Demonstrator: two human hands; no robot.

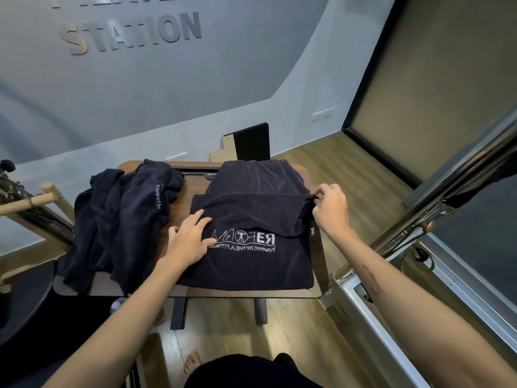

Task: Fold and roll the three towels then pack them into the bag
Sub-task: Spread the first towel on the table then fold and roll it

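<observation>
- meanwhile, at a small wooden table [316, 293], a person works on 1 dark towel [251, 270] spread across the table's right half, its white logo reading reversed from this view.
- left hand [190, 239] lies flat on the towel's left part, fingers straight and pressing the cloth down beside the logo.
- right hand [331, 208] is well apart from the left, at the towel's right edge, fingers curled and pinching a raised fold of cloth there.
- a band of the towel is doubled over across its middle, running between the 2 hands; the far part drapes toward the table's back edge.
- crumpled towels [120, 225] sit in a heap on the table's left half, not yet folded; how many pieces are in the heap cannot be told.
- no bag can be made out.
- judged from this, the task is early: the first towel is mid-fold, with rolling and packing undone.
- the next move likely calls for drawing the pinched edge across while the flat hand anchors the cloth, keeping edges aligned so the later roll stays even.
</observation>
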